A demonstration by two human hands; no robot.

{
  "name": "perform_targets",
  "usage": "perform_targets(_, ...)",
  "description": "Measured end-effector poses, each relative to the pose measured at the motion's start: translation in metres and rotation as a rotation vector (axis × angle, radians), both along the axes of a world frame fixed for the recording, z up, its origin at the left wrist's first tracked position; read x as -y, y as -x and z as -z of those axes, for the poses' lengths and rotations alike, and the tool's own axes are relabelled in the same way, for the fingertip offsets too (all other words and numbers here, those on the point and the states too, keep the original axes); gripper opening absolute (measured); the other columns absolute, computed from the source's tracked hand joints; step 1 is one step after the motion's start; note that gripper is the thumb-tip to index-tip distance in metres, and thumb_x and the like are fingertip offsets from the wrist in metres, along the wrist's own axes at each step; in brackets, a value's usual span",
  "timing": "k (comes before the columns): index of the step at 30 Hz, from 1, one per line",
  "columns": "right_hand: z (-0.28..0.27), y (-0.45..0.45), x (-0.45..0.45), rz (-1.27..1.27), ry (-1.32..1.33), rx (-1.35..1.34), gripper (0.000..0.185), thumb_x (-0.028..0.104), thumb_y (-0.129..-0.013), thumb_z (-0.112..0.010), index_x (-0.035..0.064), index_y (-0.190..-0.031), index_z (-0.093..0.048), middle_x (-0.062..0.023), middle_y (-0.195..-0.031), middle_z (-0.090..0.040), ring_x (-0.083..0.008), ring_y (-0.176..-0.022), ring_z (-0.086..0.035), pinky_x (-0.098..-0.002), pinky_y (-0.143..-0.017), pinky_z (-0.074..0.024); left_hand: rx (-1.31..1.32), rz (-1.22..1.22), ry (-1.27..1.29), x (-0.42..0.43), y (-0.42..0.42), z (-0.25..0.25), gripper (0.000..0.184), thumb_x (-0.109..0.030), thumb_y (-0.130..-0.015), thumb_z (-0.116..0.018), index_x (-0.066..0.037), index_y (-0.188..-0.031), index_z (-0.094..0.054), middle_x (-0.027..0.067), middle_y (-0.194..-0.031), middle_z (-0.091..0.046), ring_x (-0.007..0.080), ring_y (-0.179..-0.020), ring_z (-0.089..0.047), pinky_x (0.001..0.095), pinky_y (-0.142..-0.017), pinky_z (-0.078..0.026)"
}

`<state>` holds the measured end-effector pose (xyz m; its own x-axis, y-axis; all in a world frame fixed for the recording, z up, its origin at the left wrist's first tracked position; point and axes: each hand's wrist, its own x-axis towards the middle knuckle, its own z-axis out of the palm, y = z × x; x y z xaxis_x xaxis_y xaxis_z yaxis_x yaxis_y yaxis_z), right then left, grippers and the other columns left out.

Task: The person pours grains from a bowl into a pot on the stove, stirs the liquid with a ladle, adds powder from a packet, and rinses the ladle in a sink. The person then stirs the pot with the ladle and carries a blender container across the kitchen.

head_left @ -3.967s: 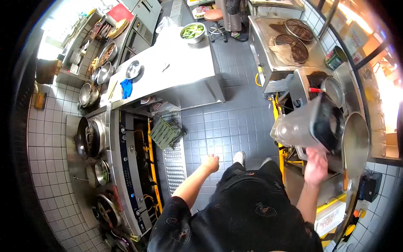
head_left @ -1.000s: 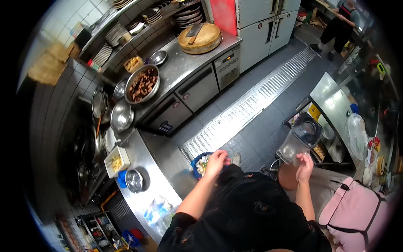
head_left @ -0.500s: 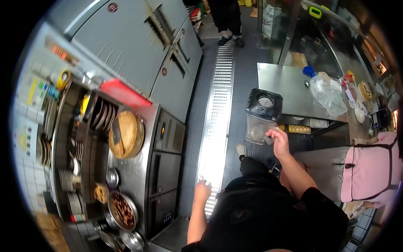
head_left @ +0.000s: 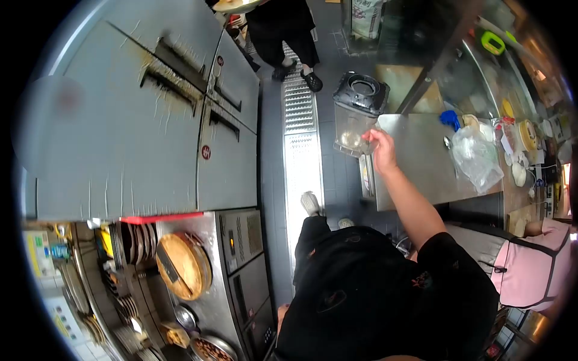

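Note:
My right hand [head_left: 380,147] is closed at the side of a clear plastic blender jug [head_left: 355,127]. The jug has a black top [head_left: 361,91] with a round opening in it, and its see-through body shows no clear contents. It hangs over the dark floor, just left of the steel table's corner. Of my left hand [head_left: 282,313], only a sliver shows beside my black shirt at the counter's side; its fingers are hidden.
A person in black [head_left: 283,36] stands ahead on the drain grate [head_left: 300,159]. Grey fridges [head_left: 114,144] line the left. A cleaver lies on a round chopping block [head_left: 195,265]. A steel table [head_left: 415,147], a plastic bag [head_left: 475,159] and a person in pink [head_left: 530,265] are on the right.
I have stepped forward along the aisle, and the jug in my right hand is farther out ahead. My left hand has dropped back almost out of sight. A plate now shows by the other person.

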<state>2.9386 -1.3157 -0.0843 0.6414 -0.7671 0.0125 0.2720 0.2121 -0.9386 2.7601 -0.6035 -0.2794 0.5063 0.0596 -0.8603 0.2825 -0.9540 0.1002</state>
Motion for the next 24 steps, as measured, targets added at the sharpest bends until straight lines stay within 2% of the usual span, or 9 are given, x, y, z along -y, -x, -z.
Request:
perform_targets(5,0.011,-0.107,0.058,0.075,-0.098,0.050,0.024,0.021,-0.091,-0.058,0.0060,-0.073,-0.054,-0.0095,-0.084,-0.066,-0.0198,-0.089,-0.060,-0.0316,-0.091,-0.0408,0.046,0.073,0.062,0.037,-0.156,0.038,0.042,-0.040,-0.090,-0.060,-0.003,-0.107,-0.071,0.0235,-0.103,-0.071,0.0400,-0.102,-0.068,0.0450,-0.087,-0.053)
perform_targets(9,0.011,-0.179,0.094,0.158,-0.070,0.020,0.025,0.021,-0.091,-0.059,0.0049,-0.072,-0.056,-0.0095,-0.082,-0.065,-0.0195,-0.087,-0.060,-0.0311,-0.088,-0.0420,0.101,0.129,0.089,0.111,-0.302,0.018,0.042,-0.039,-0.088,-0.061,-0.002,-0.106,-0.071,0.0224,-0.104,-0.071,0.0405,-0.102,-0.068,0.0462,-0.088,-0.052)
perform_targets(12,0.006,-0.230,0.126,0.188,-0.067,0.008,0.026,0.021,-0.091,-0.059,0.0044,-0.072,-0.056,-0.0095,-0.082,-0.065,-0.0187,-0.086,-0.059,-0.0306,-0.085,-0.0431,0.254,0.355,0.157,0.159,-0.415,0.007,0.038,-0.034,-0.088,-0.062,-0.001,-0.105,-0.070,0.0203,-0.094,-0.073,0.0359,-0.089,-0.071,0.0448,-0.081,-0.054)
perform_targets(13,0.006,-0.246,0.137,0.201,-0.071,0.009,0.026,0.021,-0.091,-0.059,0.0043,-0.072,-0.056,-0.0093,-0.082,-0.065,-0.0185,-0.085,-0.059,-0.0304,-0.084,-0.0433,0.142,0.062,0.240,0.224,-0.451,-0.079,0.032,-0.027,-0.089,-0.062,0.000,-0.104,-0.070,0.0168,-0.082,-0.072,0.0271,-0.075,-0.071,0.0413,-0.072,-0.056)
perform_targets(16,0.006,-0.289,0.169,0.241,-0.089,0.001,0.026,0.021,-0.092,-0.059,0.0043,-0.072,-0.056,-0.0089,-0.081,-0.064,-0.0180,-0.084,-0.060,-0.0299,-0.083,-0.0439,0.210,0.111,0.234,0.286,-0.533,-0.111,0.030,-0.022,-0.088,-0.062,0.002,-0.104,-0.070,0.0145,-0.078,-0.070,0.0190,-0.066,-0.067,0.0371,-0.065,-0.056)
perform_targets(17,0.007,-0.303,0.181,0.254,-0.096,-0.016,0.026,0.021,-0.092,-0.059,0.0044,-0.072,-0.056,-0.0088,-0.081,-0.064,-0.0179,-0.084,-0.060,-0.0299,-0.082,-0.0439,0.196,0.259,0.218,0.290,-0.562,-0.096,0.033,-0.025,-0.088,-0.062,0.002,-0.106,-0.069,0.0198,-0.090,-0.072,0.0270,-0.077,-0.071,0.0403,-0.074,-0.057)
perform_targets(20,0.016,-0.352,0.230,0.265,-0.108,-0.022,0.025,0.020,-0.092,-0.059,0.0050,-0.072,-0.057,-0.0084,-0.081,-0.064,-0.0177,-0.083,-0.060,-0.0295,-0.082,-0.0439,0.285,0.376,0.197,0.312,-0.624,-0.049,0.036,-0.028,-0.089,-0.062,0.002,-0.108,-0.069,0.0237,-0.102,-0.071,0.0359,-0.091,-0.071,0.0441,-0.084,-0.055)
perform_targets(21,0.021,-0.368,0.248,0.262,-0.114,-0.020,0.025,0.020,-0.092,-0.059,0.0052,-0.072,-0.057,-0.0082,-0.081,-0.064,-0.0177,-0.083,-0.060,-0.0294,-0.082,-0.0438,0.262,0.348,0.239,0.322,-0.640,-0.041,0.037,-0.030,-0.089,-0.061,0.000,-0.109,-0.069,0.0250,-0.106,-0.070,0.0423,-0.104,-0.066,0.0471,-0.092,-0.052)
perform_targets(24,0.036,-0.423,0.318,0.225,-0.145,-0.032,0.026,0.021,-0.093,-0.059,0.0053,-0.072,-0.057,-0.0080,-0.081,-0.064,-0.0175,-0.083,-0.060,-0.0289,-0.082,-0.0442,0.260,0.389,0.202,0.379,-0.677,-0.033,0.035,-0.029,-0.089,-0.061,-0.002,-0.109,-0.069,0.0242,-0.106,-0.070,0.0429,-0.103,-0.066,0.0469,-0.091,-0.053)
